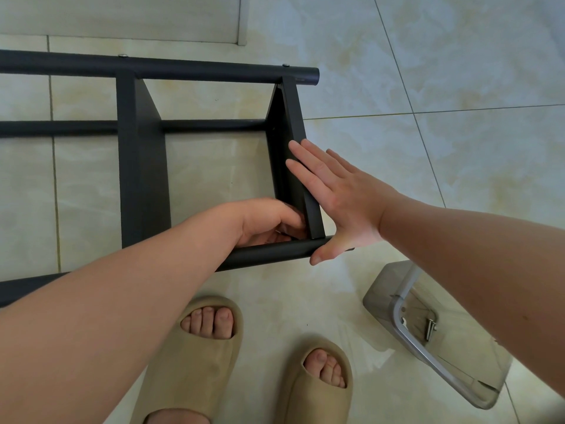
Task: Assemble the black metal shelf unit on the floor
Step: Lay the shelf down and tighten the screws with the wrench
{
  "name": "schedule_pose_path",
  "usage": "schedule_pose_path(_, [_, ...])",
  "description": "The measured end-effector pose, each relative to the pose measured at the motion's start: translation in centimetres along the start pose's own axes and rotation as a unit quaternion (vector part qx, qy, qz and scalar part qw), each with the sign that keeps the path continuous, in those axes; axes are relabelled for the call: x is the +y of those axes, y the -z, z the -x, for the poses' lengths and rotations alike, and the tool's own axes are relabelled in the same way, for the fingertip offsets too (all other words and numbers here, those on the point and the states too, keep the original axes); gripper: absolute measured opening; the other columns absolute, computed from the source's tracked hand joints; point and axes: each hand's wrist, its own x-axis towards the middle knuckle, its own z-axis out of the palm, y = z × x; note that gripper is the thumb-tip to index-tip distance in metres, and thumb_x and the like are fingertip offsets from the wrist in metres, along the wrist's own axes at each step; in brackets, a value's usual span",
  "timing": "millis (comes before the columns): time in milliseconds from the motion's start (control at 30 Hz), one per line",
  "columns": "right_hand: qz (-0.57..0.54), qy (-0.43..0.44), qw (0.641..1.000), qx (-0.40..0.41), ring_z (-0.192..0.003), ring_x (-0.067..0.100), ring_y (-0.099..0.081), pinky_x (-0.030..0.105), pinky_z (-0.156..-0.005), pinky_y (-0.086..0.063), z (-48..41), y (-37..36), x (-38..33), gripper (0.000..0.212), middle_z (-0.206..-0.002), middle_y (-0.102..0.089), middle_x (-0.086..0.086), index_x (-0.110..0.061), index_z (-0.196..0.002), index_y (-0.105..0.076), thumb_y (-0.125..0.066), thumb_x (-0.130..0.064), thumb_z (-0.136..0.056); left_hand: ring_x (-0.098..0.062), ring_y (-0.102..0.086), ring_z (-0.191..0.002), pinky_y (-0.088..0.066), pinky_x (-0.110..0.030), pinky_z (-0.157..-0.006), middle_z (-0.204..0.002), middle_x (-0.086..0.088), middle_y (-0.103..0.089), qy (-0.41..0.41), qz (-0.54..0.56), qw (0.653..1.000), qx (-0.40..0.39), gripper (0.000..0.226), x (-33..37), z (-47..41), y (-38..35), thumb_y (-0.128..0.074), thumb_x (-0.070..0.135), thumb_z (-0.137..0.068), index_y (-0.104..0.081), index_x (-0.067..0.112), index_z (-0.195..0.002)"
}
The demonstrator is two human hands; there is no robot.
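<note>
- The shelf unit (143, 179) lies on its side on the floor, partly built: two panels join three poles (183, 68), and the far pole shows two screw heads (123, 55).
- My right grip (333, 191) presses flat and open on the end panel (295, 117).
- My left grip (269, 221) curls inside the panel's near corner; I cannot tell what it holds.
- I judge this corner unfastened; at least two screws (430, 328) wait in one clear box (385, 289).

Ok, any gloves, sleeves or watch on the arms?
No. The left hand and right hand are ungloved. The left forearm and right forearm are uncovered to the frame edge, no sleeve showing. No watch or bracelet on either wrist, no ring on the right hand; the left fingers are partly hidden.
</note>
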Motion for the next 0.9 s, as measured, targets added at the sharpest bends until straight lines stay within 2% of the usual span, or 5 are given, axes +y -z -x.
schedule_pose_path(100, [-0.001, -0.002, 1.000, -0.004, -0.152, 0.021, 0.027, 0.050, -0.127, -0.002, 0.00, 0.04, -0.02, 0.146, -0.160, 0.036, 0.000, -0.015, -0.159, 0.015, -0.036, -0.104, -0.056, -0.011, -0.067, -0.060, -0.051, -0.019, -0.056, -0.065, -0.001, -0.069, 0.000, -0.036, 0.999, -0.006, 0.035, -0.09, 0.15, -0.12, -0.056, 0.004, -0.093, -0.076, 0.016, -0.067])
schedule_pose_path(400, [0.003, -0.002, 1.000, -0.004, -0.152, 0.021, 0.026, 0.050, -0.127, -0.003, 0.01, 0.09, -0.07, 0.146, -0.160, 0.036, 0.000, -0.014, -0.159, 0.015, -0.035, -0.104, -0.056, -0.010, -0.060, -0.054, -0.051, -0.020, -0.058, -0.059, 0.000, -0.064, -0.044, -0.059, 0.997, 0.029, 0.020, -0.24, -0.04, 0.00, -0.056, -0.007, -0.091, -0.069, 0.005, -0.081])
schedule_pose_path(733, [0.000, 0.000, 1.000, 0.000, -0.152, 0.021, 0.026, 0.047, -0.126, 0.000, 0.00, -0.16, 0.10, 0.145, -0.161, 0.034, 0.000, -0.016, -0.159, 0.015, -0.034, -0.104, -0.056, -0.014, -0.066, -0.065, -0.054, -0.026, -0.068, -0.070, -0.002, -0.069, -0.047, -0.043, 0.998, 0.013, 0.024, -0.09, 0.06, -0.04, -0.056, -0.009, -0.089, -0.070, 0.010, -0.085])
schedule_pose_path(833, [-0.001, -0.007, 1.000, -0.011, -0.151, 0.019, 0.029, 0.046, -0.126, 0.004, 0.00, 0.22, -0.03, 0.145, -0.161, 0.036, -0.001, -0.016, -0.159, 0.017, -0.035, -0.104, -0.056, -0.020, -0.065, -0.071, -0.052, -0.030, -0.072, -0.076, -0.005, -0.069, -0.033, -0.045, 0.995, 0.078, 0.023, -0.20, 0.17, -0.24, -0.059, -0.007, -0.086, -0.070, 0.013, -0.083])
schedule_pose_path(900, [0.005, -0.018, 1.000, -0.022, -0.150, 0.016, 0.031, 0.045, -0.125, 0.011, 0.24, 0.74, -0.24, 0.144, -0.162, 0.035, -0.001, -0.017, -0.158, 0.019, -0.034, -0.103, -0.056, -0.020, -0.063, -0.075, -0.049, -0.029, -0.071, -0.076, -0.001, -0.069, -0.050, -0.192, 0.967, 0.160, 0.016, -0.31, 0.80, 0.07, -0.063, 0.004, -0.086, -0.069, 0.019, -0.082])
